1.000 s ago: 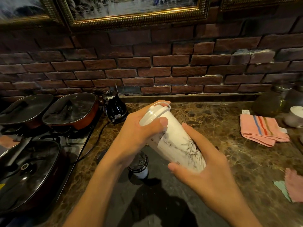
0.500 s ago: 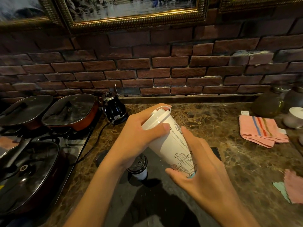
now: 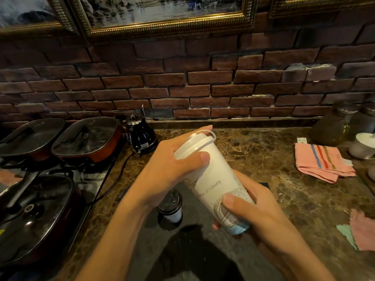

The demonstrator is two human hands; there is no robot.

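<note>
A tall white paper cup with a white plastic lid and printed line drawings is held tilted above the brown marble counter, lid pointing up and away. My left hand grips its upper end, thumb across the cup just under the lid. My right hand wraps round the lower end, thumb on the print, and hides the base. A small white cup with a black lid stands upright on the counter below my left wrist.
Three lidded pans sit on a cooktop at the left, with a black kettle behind. A striped pink cloth, dark jars and a white cup are at the right. More cloths lie at the right edge.
The big cup has turned in my hands, showing different print. My right hand has slid round its lower end. My left hand keeps its hold by the lid.
</note>
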